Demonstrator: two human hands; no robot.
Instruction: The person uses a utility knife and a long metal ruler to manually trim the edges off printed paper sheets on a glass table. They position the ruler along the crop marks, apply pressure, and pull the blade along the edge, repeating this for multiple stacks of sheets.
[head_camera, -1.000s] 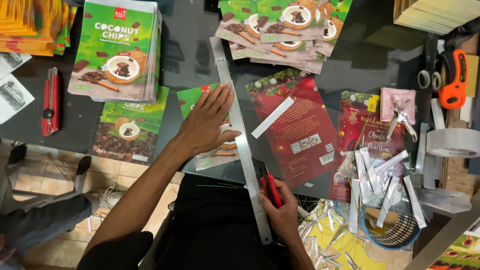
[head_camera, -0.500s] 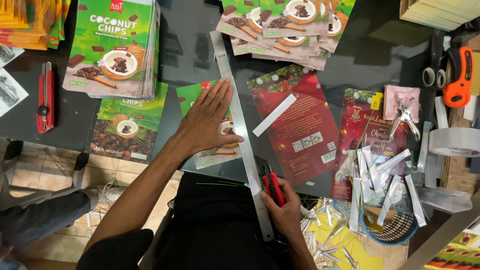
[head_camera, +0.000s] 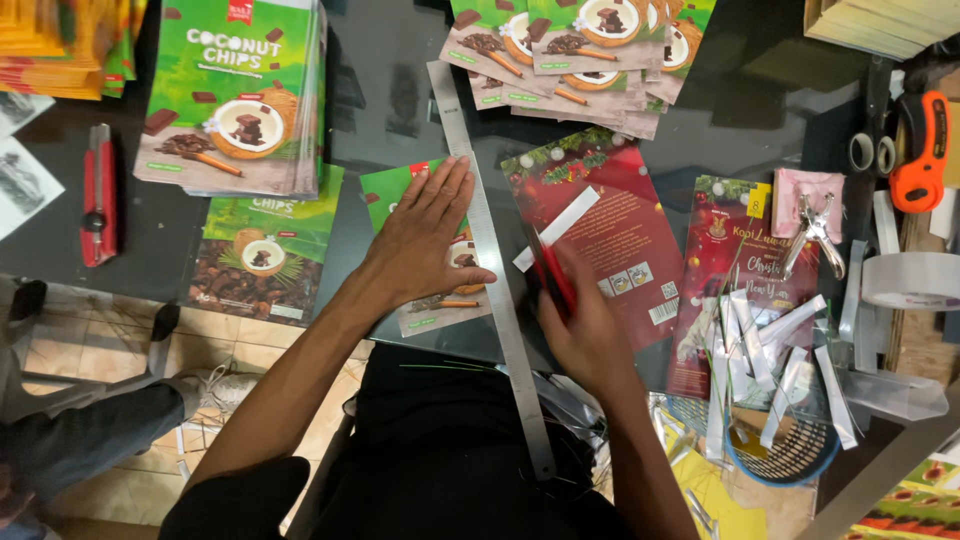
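Left hand (head_camera: 425, 240) flat on green sheet (head_camera: 425, 255) — right hand (head_camera: 580, 330) grips red cutter (head_camera: 553, 280) beside steel ruler (head_camera: 490, 260).

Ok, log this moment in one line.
left hand: flat on green sheet | right hand: red cutter at ruler

1. We see a long ruler (head_camera: 492, 270) of brushed metal, dull grey with a faint sheen.
2. Our left hand (head_camera: 425, 240) presses a green printed sheet (head_camera: 430, 250), which looks like glossy coated paper.
3. Our right hand (head_camera: 580, 325) grips a red cutter (head_camera: 553, 280) with a smooth plastic body.
4. The red sheet (head_camera: 610, 230) beside the ruler looks like shiny printed paper.
5. The tabletop (head_camera: 390, 90) is dark, smooth and reflective, like glass.
6. The basket (head_camera: 790, 450) is blue plastic mesh, holding white paper strips (head_camera: 760, 340).
7. The tape roll (head_camera: 912, 280) looks translucent and glossy.
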